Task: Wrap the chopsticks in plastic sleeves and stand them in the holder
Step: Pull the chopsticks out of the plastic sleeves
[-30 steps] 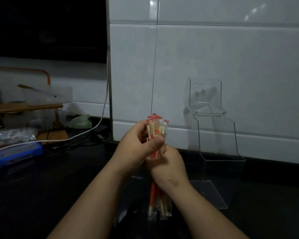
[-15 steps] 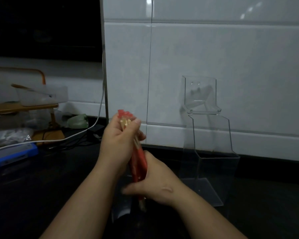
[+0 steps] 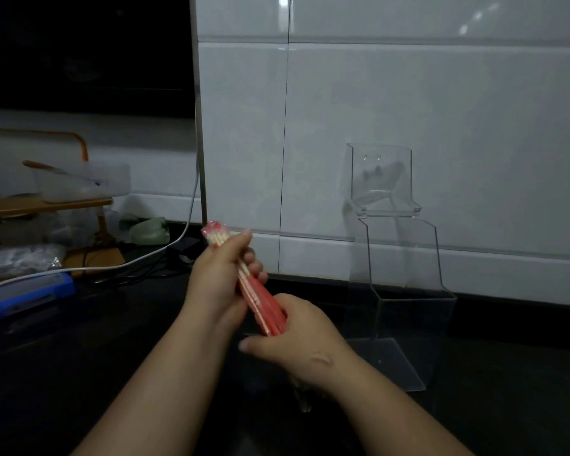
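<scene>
— What sits on the dark counter (image 3: 79, 357)?
— A clear holder (image 3: 403, 258), upright. Well to the left of the holder lie a blue box (image 3: 27, 294) and a white cable (image 3: 89, 268).
— Anything more?
— Also far left of the holder, a crinkled bag (image 3: 17, 261), possibly plastic.

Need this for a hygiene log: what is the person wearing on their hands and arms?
Nothing that shows. The left hand and right hand are bare, with no gloves and no rings visible. The left forearm and right forearm are uncovered down to the frame edge, with no sleeve, watch or bracelet in view. The light is dim, so a thin ring could be missed.
</scene>
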A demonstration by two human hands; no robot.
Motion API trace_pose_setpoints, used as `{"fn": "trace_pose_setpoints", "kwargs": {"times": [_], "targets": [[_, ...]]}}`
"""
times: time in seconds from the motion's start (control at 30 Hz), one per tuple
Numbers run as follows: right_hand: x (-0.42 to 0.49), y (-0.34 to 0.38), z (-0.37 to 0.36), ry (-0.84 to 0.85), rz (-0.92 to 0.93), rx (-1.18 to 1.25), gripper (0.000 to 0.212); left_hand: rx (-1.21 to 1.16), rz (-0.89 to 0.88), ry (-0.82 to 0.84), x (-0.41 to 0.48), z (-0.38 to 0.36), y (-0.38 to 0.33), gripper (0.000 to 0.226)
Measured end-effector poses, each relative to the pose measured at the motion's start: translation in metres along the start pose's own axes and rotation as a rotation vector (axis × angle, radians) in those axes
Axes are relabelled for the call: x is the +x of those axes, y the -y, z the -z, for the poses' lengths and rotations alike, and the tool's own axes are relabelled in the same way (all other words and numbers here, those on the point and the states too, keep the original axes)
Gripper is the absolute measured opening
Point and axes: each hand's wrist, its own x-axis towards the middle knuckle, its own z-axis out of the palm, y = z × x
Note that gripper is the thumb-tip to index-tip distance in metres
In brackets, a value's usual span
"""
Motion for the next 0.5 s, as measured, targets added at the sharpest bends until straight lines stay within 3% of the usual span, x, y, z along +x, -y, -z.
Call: {"fn": "trace_pose_setpoints", "kwargs": {"times": [0.1,0.27,0.4,0.5], "targets": [[-0.005,-0.001,0.006,-0.020,0.032,0.098,0.051,-0.186,0.033,-0.137,0.015,0.012,-0.006,0.027],[-0.005,0.004,0.003,-0.397,0.073,0.404,0.018,-0.398,0.072,-0.305,0.025,0.025,-0.004,0.022],[-0.009,0.008,-0.008,-0.647,0.067,0.545,0.031,-0.396,0.126,-0.313,0.013,0.013,0.006,0.017],[-0.007,0.007,-0.010,-0.712,0.034,0.550,0.034,-0.402,0.136,-0.283,0.006,0.004,0.010,0.018]]}}
